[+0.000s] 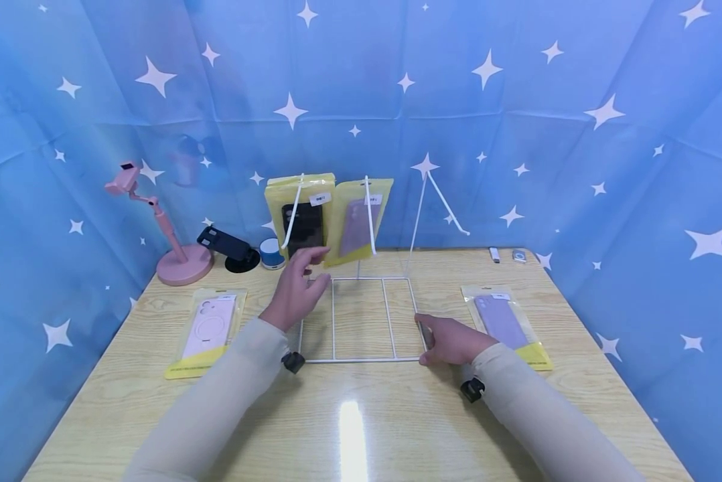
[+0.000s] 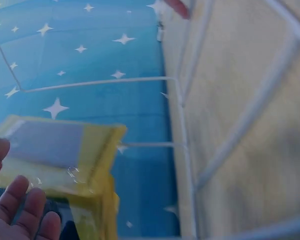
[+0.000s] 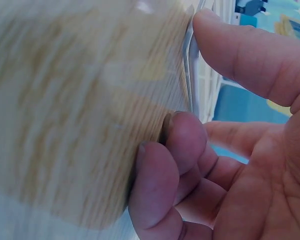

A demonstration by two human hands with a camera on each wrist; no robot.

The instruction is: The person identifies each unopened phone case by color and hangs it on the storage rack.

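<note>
A white wire display rack (image 1: pixel 364 360) stands on the table, with prongs sticking out at its top. From the left prong hangs a yellow-edged pouch with a black phone case (image 1: pixel 305 227); from the middle one, a pouch with a purple phone case (image 1: pixel 355 227). The right prong (image 1: pixel 448 204) carries nothing. My left hand (image 1: pixel 296 289) is just in front of the pouches, fingers loosely bent and holding nothing; in the left wrist view its fingers (image 2: pixel 32 210) appear beside the pouches. At the rack's front right corner my right hand (image 1: pixel 454 340) grips the base wire (image 3: pixel 191 65) with thumb and fingers.
A pouch with a pink phone case (image 1: pixel 207 328) lies left, another with a purple case (image 1: pixel 506 325) right. Back left stand a pink phone stand (image 1: pixel 185 266), a black holder (image 1: pixel 234 251) and a blue-white cylinder (image 1: pixel 271 253). Two small items, one a white stick (image 1: pixel 494 255), lie back right.
</note>
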